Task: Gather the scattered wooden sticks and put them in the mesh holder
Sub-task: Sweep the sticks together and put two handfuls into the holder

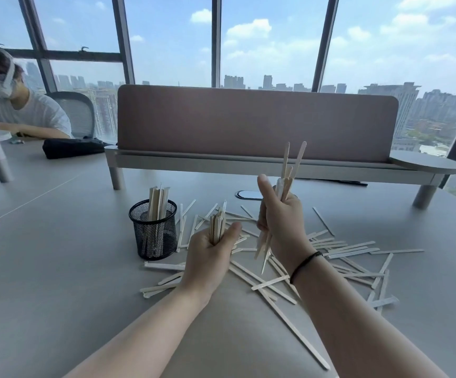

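A black mesh holder stands upright on the grey table, with several wooden sticks standing in it. Just right of it, my left hand is shut on a short bundle of sticks held upright. My right hand, higher and further right, is shut on a longer bundle that pokes out above and below the fist. Many loose wooden sticks lie scattered on the table under and to the right of both hands.
A brown desk divider on a raised shelf runs across the back. A black bag lies at the back left, near a seated person wearing a headset. A cable port sits in the table behind the sticks.
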The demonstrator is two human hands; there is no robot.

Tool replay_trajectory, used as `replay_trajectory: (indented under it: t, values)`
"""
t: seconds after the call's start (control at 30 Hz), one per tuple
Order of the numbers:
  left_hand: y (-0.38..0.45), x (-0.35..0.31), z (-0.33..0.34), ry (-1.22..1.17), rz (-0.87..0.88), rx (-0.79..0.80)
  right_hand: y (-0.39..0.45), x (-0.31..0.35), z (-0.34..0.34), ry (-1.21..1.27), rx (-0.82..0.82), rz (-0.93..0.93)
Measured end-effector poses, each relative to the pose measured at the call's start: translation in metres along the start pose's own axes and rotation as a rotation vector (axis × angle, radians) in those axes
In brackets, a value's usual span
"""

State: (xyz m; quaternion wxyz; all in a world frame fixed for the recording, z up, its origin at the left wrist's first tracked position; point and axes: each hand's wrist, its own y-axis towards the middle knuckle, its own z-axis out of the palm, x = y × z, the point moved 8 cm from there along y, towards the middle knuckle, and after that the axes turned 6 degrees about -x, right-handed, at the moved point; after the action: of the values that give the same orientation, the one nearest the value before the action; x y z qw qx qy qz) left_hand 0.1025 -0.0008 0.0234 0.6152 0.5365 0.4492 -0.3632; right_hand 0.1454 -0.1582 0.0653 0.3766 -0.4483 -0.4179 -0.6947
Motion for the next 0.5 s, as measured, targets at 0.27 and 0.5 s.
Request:
replay_trajectory:
  t: [0.27, 0.5]
  values:
    - [0.0, -0.002, -0.001, -0.063, 0.037, 0.006, -0.013, -0.033, 0.003, -0.125, 0.138, 0.033]
    - [0.0, 0.0, 0.0, -0.079, 0.043, 0.015, -0.02, -0.029, -0.002, -0.118, 0.17, 0.019]
